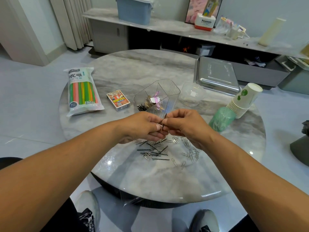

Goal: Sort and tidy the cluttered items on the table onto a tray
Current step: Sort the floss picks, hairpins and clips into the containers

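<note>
Both grips, left hand (145, 126) and right hand (183, 124), pinch one hairpin (164, 122); far box (204, 22) reads "Panasonic".

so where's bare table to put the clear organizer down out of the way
Bare marble lies behind the clear organizer, between the straw pack and the steel tray, and along the near table edge. It is crowded under both hands, where paper clips and bobby pins lie scattered.
</note>
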`<action>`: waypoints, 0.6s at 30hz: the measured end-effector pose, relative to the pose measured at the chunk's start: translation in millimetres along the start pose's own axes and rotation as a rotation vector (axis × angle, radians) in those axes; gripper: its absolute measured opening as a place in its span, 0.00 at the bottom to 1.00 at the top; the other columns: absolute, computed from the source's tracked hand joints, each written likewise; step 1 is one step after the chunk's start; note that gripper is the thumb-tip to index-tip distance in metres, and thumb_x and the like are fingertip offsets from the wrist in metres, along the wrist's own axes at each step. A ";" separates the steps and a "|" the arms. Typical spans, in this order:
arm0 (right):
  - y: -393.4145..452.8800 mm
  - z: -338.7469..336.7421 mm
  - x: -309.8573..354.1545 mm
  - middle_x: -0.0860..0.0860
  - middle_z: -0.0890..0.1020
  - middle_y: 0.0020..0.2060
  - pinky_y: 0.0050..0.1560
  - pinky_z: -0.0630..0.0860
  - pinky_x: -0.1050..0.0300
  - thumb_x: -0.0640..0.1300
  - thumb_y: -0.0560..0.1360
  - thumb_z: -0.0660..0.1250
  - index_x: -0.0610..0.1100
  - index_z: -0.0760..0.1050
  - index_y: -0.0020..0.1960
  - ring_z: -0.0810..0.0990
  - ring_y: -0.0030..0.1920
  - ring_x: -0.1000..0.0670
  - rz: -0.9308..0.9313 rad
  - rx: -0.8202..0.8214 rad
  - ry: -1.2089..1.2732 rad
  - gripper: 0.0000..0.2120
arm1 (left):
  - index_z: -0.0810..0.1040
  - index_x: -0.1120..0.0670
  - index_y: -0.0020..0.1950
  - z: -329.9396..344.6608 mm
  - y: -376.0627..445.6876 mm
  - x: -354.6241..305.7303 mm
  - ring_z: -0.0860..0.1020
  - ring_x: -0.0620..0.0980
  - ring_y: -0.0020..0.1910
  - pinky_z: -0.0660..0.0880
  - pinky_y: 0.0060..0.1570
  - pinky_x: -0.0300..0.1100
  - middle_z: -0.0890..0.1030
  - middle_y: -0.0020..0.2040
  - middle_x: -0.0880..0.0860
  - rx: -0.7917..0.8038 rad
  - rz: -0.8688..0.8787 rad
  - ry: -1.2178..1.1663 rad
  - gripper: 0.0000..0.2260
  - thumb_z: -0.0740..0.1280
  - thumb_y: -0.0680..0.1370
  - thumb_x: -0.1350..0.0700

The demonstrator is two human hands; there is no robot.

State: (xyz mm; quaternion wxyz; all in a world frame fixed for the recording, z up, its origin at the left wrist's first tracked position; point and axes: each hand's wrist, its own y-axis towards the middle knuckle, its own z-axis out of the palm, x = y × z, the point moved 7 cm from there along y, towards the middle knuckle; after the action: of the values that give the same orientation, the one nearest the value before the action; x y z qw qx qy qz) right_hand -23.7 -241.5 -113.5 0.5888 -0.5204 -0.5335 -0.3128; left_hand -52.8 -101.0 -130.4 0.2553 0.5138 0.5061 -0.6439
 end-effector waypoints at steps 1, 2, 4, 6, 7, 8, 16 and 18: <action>0.0 1.2 -0.6 0.43 0.86 0.36 0.35 0.81 0.62 0.34 0.72 0.77 0.39 0.80 0.46 0.86 0.37 0.48 0.011 -0.006 0.042 0.06 | 0.79 0.59 0.63 2.3 -0.4 0.3 0.83 0.54 0.59 0.80 0.58 0.45 0.84 0.56 0.60 0.028 -0.023 -0.090 0.13 0.60 0.83 0.68; -0.1 3.2 -0.6 0.42 0.86 0.37 0.36 0.81 0.62 0.34 0.73 0.76 0.38 0.81 0.45 0.86 0.38 0.48 0.020 0.001 0.067 0.05 | 0.78 0.60 0.64 4.4 -0.8 -0.7 0.82 0.55 0.59 0.80 0.58 0.45 0.84 0.56 0.60 0.058 -0.041 -0.178 0.14 0.60 0.81 0.70; -0.6 8.3 -0.6 0.40 0.86 0.38 0.36 0.82 0.62 0.35 0.74 0.75 0.38 0.83 0.45 0.85 0.36 0.47 0.036 0.045 0.081 0.02 | 0.78 0.62 0.63 7.1 -1.6 -3.8 0.82 0.54 0.57 0.80 0.58 0.45 0.82 0.54 0.61 0.102 -0.055 -0.293 0.14 0.61 0.80 0.71; -0.3 10.2 0.2 0.40 0.86 0.39 0.36 0.82 0.62 0.38 0.76 0.74 0.39 0.84 0.45 0.85 0.36 0.49 0.031 0.073 0.055 0.02 | 0.77 0.63 0.63 5.6 -2.0 -5.1 0.83 0.52 0.53 0.81 0.57 0.45 0.82 0.53 0.60 0.101 -0.060 -0.328 0.12 0.63 0.81 0.68; 0.3 8.6 1.3 0.42 0.87 0.38 0.35 0.82 0.62 0.39 0.76 0.74 0.39 0.84 0.46 0.85 0.36 0.50 0.017 0.064 0.023 0.03 | 0.78 0.63 0.64 3.0 -2.0 -4.0 0.84 0.51 0.50 0.82 0.55 0.45 0.83 0.52 0.59 0.082 -0.068 -0.335 0.12 0.64 0.81 0.66; 1.8 4.4 2.3 0.44 0.87 0.38 0.35 0.81 0.63 0.40 0.76 0.74 0.39 0.84 0.47 0.85 0.35 0.52 -0.007 0.035 -0.038 0.03 | 0.78 0.62 0.64 -0.7 -1.5 -2.4 0.84 0.50 0.46 0.82 0.52 0.43 0.83 0.49 0.58 0.048 -0.077 -0.332 0.12 0.64 0.82 0.64; 8.1 -26.1 -16.7 0.48 0.86 0.35 0.45 0.83 0.46 0.43 0.77 0.73 0.45 0.84 0.42 0.86 0.39 0.44 0.008 -0.097 -0.640 0.06 | 0.80 0.58 0.54 -27.9 2.0 10.8 0.73 0.43 0.32 0.73 0.34 0.34 0.78 0.35 0.50 -0.132 -0.172 -0.308 0.06 0.64 0.83 0.60; 10.0 -28.1 -18.4 0.52 0.86 0.37 0.45 0.83 0.49 0.43 0.77 0.73 0.48 0.84 0.43 0.84 0.40 0.49 -0.018 -0.111 -0.917 0.04 | 0.80 0.58 0.53 -34.4 3.5 14.0 0.70 0.42 0.31 0.69 0.30 0.32 0.77 0.36 0.50 -0.178 -0.187 -0.201 0.06 0.64 0.83 0.59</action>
State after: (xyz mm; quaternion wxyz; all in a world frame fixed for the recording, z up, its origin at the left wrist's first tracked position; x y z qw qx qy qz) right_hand -10.2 -268.8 -130.7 0.2606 -0.6312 -0.7257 -0.0838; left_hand -40.7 -68.1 -143.3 0.2879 0.3729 0.5786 -0.6658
